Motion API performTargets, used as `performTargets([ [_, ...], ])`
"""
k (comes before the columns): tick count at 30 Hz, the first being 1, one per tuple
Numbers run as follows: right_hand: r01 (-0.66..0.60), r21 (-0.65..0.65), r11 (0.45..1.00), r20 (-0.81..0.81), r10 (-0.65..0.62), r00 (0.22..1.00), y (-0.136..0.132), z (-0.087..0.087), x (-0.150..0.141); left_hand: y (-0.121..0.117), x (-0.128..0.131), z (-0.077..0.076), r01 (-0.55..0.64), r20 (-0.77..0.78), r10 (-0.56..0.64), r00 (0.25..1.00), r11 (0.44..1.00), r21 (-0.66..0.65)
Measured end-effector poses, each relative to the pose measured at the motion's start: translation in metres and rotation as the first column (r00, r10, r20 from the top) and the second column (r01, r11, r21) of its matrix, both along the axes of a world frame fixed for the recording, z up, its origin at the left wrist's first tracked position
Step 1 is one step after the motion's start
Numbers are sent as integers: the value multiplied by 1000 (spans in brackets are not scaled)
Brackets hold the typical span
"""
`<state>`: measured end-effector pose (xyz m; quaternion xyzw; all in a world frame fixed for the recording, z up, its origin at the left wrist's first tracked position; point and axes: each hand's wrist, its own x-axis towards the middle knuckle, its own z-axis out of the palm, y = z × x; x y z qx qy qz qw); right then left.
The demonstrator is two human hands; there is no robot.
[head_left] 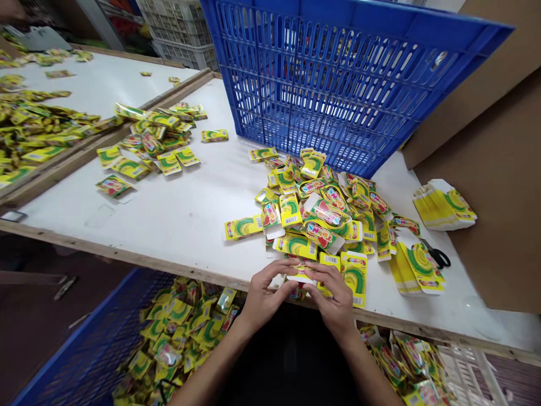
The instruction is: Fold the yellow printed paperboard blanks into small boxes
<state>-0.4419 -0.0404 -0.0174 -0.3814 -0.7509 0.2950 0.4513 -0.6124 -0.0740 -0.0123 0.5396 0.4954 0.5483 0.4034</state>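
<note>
At the table's front edge, my left hand (270, 290) and my right hand (332, 293) meet around one small yellow box (302, 275), fingers on its far side and thumbs on the near side. Much of this box is hidden by the fingers. Just beyond them lies a heap of small yellow-and-green boxes (329, 211), several with white flaps standing out. To the right of my right hand, a single yellow box (355, 279) lies flat near the edge. Stacks of flattened boxes (416, 262) sit farther right, with black-handled scissors (439, 257) beside them.
A large blue crate (338, 84) stands tilted behind the heap. More boxes (160, 135) lie at the left, by a wooden divider (84, 149). Below the table, a blue crate (93, 338) holds yellow packets (181, 321). Cardboard (486, 197) borders the right side.
</note>
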Motion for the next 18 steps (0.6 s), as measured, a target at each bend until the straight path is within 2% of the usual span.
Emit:
performTargets([
  [4,31,24,999,12,-32,999,-3,2,-3,0,4,2,-54,-29,54,998,999,8],
  [11,106,-42,993,45,-104,994,-2,11,-7,3,11,7,-138,-43,137,990,990,-27],
  [14,88,-43,995,40,-86,996,-1,10,-5,3,8,5,-115,-49,115,992,993,16],
  [18,37,40,999,13,-38,999,-4,2,-3,1,4,-2,-60,-72,64,995,997,55],
])
